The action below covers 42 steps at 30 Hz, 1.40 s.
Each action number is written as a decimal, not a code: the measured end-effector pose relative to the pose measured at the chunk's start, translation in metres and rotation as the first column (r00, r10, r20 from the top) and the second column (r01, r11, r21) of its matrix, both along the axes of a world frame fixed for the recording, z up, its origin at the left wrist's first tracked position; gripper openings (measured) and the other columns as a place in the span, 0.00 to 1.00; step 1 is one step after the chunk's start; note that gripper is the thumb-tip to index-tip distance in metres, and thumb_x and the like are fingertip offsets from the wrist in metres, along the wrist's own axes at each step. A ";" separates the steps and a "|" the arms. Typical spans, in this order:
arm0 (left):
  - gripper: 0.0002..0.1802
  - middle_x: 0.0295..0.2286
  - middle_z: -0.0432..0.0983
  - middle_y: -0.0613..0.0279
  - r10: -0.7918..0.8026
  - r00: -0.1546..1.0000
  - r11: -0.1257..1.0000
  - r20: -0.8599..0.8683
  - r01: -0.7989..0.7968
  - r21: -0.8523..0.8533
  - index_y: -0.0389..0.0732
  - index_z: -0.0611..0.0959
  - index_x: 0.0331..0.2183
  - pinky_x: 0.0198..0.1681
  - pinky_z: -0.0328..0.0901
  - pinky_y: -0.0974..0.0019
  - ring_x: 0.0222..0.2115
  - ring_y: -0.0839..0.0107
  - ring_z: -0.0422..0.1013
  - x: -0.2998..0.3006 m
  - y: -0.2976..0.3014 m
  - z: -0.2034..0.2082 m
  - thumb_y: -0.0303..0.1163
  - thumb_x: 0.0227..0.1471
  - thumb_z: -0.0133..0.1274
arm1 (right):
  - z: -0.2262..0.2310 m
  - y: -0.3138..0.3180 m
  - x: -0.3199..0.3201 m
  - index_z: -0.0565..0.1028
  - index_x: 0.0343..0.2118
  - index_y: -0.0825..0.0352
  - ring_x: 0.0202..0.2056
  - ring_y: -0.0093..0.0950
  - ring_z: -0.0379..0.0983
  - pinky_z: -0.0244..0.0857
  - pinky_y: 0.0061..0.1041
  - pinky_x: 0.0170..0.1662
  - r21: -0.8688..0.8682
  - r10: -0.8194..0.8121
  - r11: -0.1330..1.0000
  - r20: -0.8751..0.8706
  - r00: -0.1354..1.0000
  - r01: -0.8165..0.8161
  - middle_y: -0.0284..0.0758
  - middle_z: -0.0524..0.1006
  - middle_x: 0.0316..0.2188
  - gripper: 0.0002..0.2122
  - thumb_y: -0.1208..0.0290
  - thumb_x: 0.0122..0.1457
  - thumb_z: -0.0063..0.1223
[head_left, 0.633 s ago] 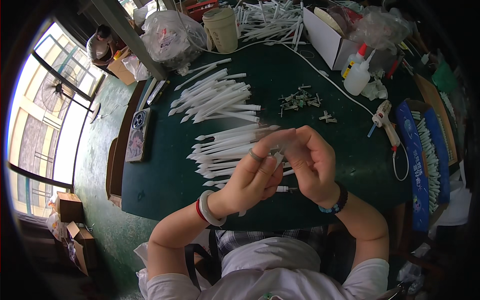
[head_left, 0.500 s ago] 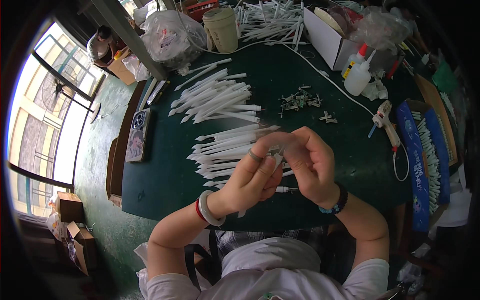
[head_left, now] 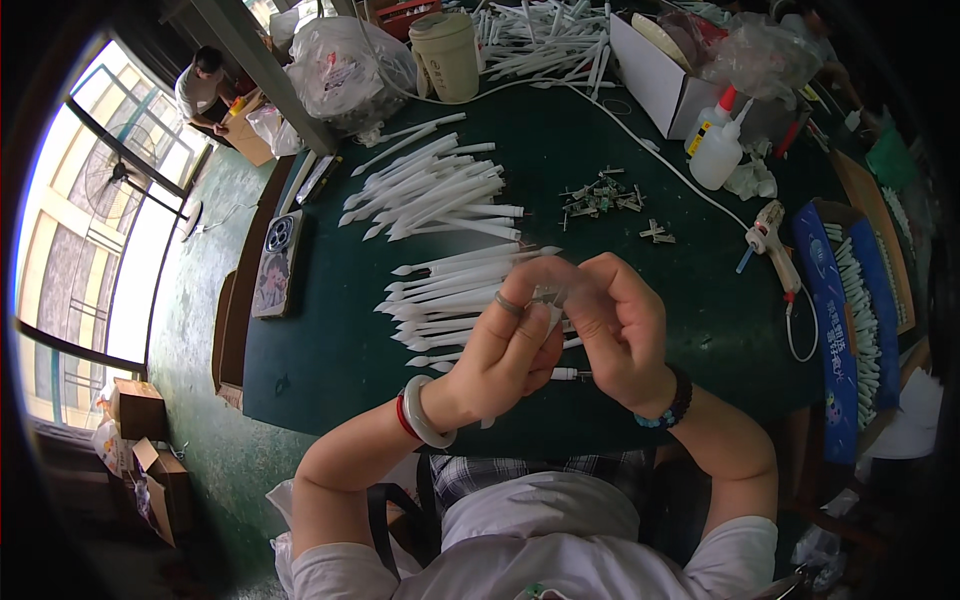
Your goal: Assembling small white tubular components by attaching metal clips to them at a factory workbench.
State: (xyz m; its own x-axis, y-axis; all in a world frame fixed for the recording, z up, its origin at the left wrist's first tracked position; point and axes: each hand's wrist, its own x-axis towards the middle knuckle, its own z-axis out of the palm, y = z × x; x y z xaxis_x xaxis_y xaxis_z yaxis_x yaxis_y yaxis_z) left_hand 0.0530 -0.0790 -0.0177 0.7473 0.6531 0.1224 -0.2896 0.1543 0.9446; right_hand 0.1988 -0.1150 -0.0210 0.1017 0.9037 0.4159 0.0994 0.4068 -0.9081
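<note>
My left hand (head_left: 505,345) is closed around a white plastic candle stick (head_left: 552,316), whose end shows between thumb and forefinger. A bit of white shows below the same fist. My right hand (head_left: 628,335) meets it there, its fingertips pinched at the candle's end; what they grip is too small and blurred to name. Under and left of the hands lies a row of white candle sticks (head_left: 440,290) with flame-shaped tips. Farther back is a looser pile of similar sticks (head_left: 430,190). Small green circuit boards (head_left: 603,196) lie heaped beyond my right hand.
At right are a glue gun (head_left: 765,235) with its cord, a white squeeze bottle (head_left: 716,158) and a blue box (head_left: 830,330) of white sticks. A phone (head_left: 273,268) lies by the left edge. Behind stand a beige cup (head_left: 445,60) and more sticks. Another person (head_left: 205,90) works at far left.
Both hands stay together at the candle's end, with only slight finger movement. The person at far left has shifted a little.
</note>
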 end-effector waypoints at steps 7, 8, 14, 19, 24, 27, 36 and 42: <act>0.17 0.13 0.54 0.71 -0.023 0.997 0.998 0.068 0.026 -0.052 0.48 0.58 0.51 0.13 0.47 0.80 0.11 0.83 0.46 -0.001 0.001 -0.001 0.32 0.59 0.28 | 0.003 0.001 0.000 0.67 0.27 0.69 0.24 0.17 0.64 0.58 0.14 0.27 0.012 0.002 1.000 -0.001 1.000 -0.002 0.30 0.68 0.23 0.03 0.77 0.53 0.49; 0.17 0.13 0.54 0.71 -0.025 0.997 0.998 0.069 0.029 -0.047 0.48 0.58 0.51 0.13 0.47 0.80 0.11 0.83 0.46 -0.001 0.002 -0.002 0.32 0.59 0.28 | 0.001 0.002 0.001 0.67 0.27 0.69 0.24 0.17 0.64 0.58 0.14 0.27 0.016 -0.001 1.000 0.001 1.000 0.001 0.30 0.68 0.23 0.03 0.77 0.53 0.49; 0.27 0.14 0.54 0.66 -0.227 0.912 0.907 0.340 0.325 -0.267 0.52 0.45 0.58 0.10 0.46 0.80 0.09 0.81 0.47 -0.008 0.011 -0.008 0.37 0.58 0.30 | -0.004 0.009 0.008 0.62 0.42 0.67 0.34 0.18 0.65 0.62 0.17 0.39 0.105 0.241 0.970 -0.354 0.903 -0.218 0.32 0.68 0.35 0.16 0.79 0.52 0.52; 0.25 0.14 0.55 0.66 -0.228 0.937 0.880 0.263 0.314 -0.357 0.50 0.47 0.57 0.10 0.46 0.80 0.09 0.82 0.48 -0.008 0.012 -0.004 0.38 0.59 0.29 | -0.012 0.005 0.007 0.64 0.49 0.68 0.39 0.20 0.69 0.64 0.20 0.44 0.067 0.289 0.957 -0.184 0.939 -0.282 0.35 0.70 0.39 0.22 0.80 0.49 0.55; 0.23 0.14 0.58 0.69 -0.155 0.983 0.954 0.094 0.174 -0.246 0.47 0.52 0.55 0.14 0.48 0.81 0.12 0.83 0.51 -0.007 0.014 -0.014 0.41 0.60 0.29 | -0.009 0.010 0.006 0.66 0.48 0.68 0.36 0.19 0.69 0.64 0.18 0.41 0.063 0.190 0.982 -0.281 0.941 -0.179 0.33 0.71 0.38 0.20 0.81 0.49 0.54; 0.22 0.14 0.57 0.70 -0.082 0.996 0.977 0.016 0.084 -0.196 0.46 0.54 0.54 0.15 0.47 0.81 0.13 0.84 0.51 -0.006 0.010 -0.014 0.40 0.59 0.30 | -0.011 0.012 0.013 0.63 0.49 0.71 0.41 0.22 0.68 0.63 0.22 0.45 0.026 0.235 0.972 -0.152 0.960 -0.233 0.36 0.71 0.38 0.23 0.83 0.48 0.55; 0.19 0.19 0.67 0.69 0.103 0.982 0.987 -0.155 -0.082 0.136 0.40 0.60 0.50 0.21 0.55 0.81 0.18 0.84 0.60 -0.008 0.010 -0.003 0.30 0.56 0.40 | -0.008 0.012 0.010 0.64 0.46 0.69 0.36 0.18 0.67 0.63 0.17 0.42 -0.010 0.182 0.981 -0.318 0.931 -0.196 0.32 0.68 0.35 0.20 0.79 0.49 0.56; 0.12 0.20 0.71 0.63 0.334 0.932 0.833 -0.142 -0.221 0.508 0.38 0.71 0.38 0.22 0.61 0.76 0.20 0.80 0.68 -0.011 0.015 -0.023 0.25 0.48 0.52 | -0.007 0.008 0.014 0.68 0.43 0.69 0.33 0.15 0.66 0.62 0.14 0.39 -0.086 0.244 0.956 -0.303 0.921 -0.281 0.30 0.68 0.32 0.15 0.76 0.52 0.53</act>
